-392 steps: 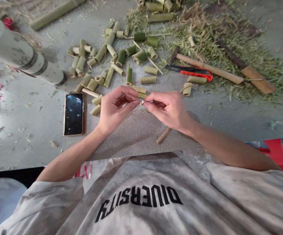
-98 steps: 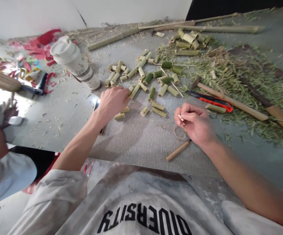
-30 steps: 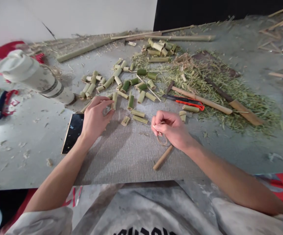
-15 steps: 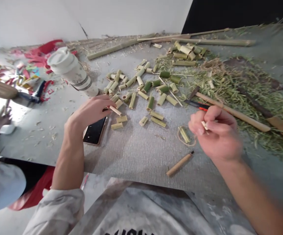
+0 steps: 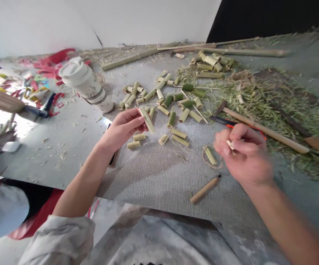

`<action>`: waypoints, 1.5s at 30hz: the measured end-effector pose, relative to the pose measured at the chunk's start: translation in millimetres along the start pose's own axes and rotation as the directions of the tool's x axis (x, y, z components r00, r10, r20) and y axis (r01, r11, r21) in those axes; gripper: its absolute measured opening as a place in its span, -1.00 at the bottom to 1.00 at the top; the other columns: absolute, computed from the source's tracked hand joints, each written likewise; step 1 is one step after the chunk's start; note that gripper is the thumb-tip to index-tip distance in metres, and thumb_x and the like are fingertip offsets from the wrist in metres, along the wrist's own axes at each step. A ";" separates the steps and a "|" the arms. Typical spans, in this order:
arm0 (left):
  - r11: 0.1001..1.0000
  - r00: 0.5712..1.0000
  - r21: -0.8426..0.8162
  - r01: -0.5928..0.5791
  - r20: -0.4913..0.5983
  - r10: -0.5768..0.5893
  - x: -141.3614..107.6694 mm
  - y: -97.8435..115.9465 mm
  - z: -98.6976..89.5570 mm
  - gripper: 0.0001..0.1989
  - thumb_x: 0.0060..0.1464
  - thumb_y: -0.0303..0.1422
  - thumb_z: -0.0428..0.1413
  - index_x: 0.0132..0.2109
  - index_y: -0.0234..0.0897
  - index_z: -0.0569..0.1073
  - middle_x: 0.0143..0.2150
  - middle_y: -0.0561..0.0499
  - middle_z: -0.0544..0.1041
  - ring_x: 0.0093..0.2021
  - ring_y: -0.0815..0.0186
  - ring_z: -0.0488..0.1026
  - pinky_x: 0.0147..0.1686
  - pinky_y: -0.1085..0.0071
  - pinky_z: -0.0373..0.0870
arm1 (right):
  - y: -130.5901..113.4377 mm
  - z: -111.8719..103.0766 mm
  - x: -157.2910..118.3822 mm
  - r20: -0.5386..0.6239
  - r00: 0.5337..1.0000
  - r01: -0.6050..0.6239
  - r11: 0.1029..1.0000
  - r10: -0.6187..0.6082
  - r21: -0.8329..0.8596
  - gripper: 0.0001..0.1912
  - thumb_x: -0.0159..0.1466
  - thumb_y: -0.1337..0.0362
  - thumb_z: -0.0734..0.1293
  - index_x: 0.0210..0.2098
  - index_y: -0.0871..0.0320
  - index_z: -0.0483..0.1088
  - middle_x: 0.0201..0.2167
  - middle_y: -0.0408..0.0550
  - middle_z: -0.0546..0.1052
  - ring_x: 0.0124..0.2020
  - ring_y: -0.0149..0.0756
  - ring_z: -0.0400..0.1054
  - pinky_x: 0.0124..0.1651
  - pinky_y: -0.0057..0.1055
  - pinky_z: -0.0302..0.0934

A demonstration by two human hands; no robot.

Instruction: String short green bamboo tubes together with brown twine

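My left hand [image 5: 130, 124] grips a split bamboo piece [image 5: 147, 120] between thumb and fingers, raised over the table. Pinched in my right hand [image 5: 243, 154] is a small pale bamboo piece [image 5: 230, 144], mostly hidden by the fingers. Below the left hand lie two short bamboo pieces [image 5: 133, 145], and a phone [image 5: 112, 158] is partly covered by the wrist. Close to the right hand, a twine loop [image 5: 213, 166] encircles a bamboo strip [image 5: 210, 155]. A wooden-handled carving tool [image 5: 205, 189] rests nearer me. Many cut bamboo sections [image 5: 171, 118] are scattered across the middle.
A lidded paper cup [image 5: 89, 86] stands at the left. A hammer [image 5: 266, 129] lies at the right beside green shavings [image 5: 294, 110]. Long bamboo poles [image 5: 137, 56] stretch along the back. Another person's sleeve [image 5: 6, 209] shows at far left.
My left hand has lifted away from the bamboo pieces by the phone and moved right, now with the split piece raised and turned. My right hand stays almost in place.
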State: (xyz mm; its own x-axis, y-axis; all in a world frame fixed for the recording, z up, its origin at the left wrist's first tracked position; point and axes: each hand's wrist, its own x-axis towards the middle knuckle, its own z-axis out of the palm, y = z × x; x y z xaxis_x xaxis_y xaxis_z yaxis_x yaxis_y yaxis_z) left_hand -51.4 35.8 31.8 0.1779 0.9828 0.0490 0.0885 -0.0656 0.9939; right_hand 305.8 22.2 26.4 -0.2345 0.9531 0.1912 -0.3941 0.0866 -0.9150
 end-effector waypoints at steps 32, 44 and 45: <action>0.912 0.981 0.386 -0.138 -0.071 0.178 -4.7 -2.1 26.9 -0.62 0.18 -0.17 0.44 0.06 -0.26 0.66 -0.32 0.04 0.55 -0.35 0.34 0.43 -0.28 0.36 0.41 | -31.5 -3.1 8.9 -0.058 0.995 0.078 0.997 -0.079 -0.012 -0.66 0.22 0.15 0.67 -0.51 0.01 0.49 -0.67 -0.21 0.26 -0.61 -0.36 -0.04 -0.49 -0.23 -0.12; 0.569 0.940 0.819 -0.077 -0.131 0.315 -1.5 -18.7 10.7 -0.76 0.20 -0.29 0.37 0.02 -0.15 0.72 -0.38 0.14 0.55 -0.41 0.37 0.37 -0.27 0.37 0.29 | -108.2 -59.0 -1.4 -0.213 0.950 0.200 0.970 -0.227 -0.141 -0.38 0.09 -0.05 0.76 -0.46 -0.06 0.25 -0.60 -0.27 -0.07 -0.52 -0.30 -0.21 -0.45 -0.18 -0.13; 0.540 0.939 0.838 -0.084 -0.115 0.325 -0.9 -20.1 10.7 -0.74 0.20 -0.29 0.37 0.04 -0.12 0.72 -0.39 0.15 0.54 -0.42 0.36 0.37 -0.28 0.37 0.28 | -106.4 -55.9 0.2 -0.215 0.953 0.184 0.970 -0.215 -0.158 -0.34 0.09 -0.07 0.75 -0.48 -0.04 0.21 -0.60 -0.28 -0.09 -0.52 -0.32 -0.25 -0.47 -0.20 -0.16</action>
State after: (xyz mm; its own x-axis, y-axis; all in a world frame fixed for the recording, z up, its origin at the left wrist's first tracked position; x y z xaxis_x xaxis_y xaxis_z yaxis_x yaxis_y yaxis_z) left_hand -42.9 34.4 10.7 0.0827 0.9213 0.3800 0.8537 -0.2622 0.4499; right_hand 397.4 29.5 104.0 0.0521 0.9516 0.3028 -0.2852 0.3047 -0.9087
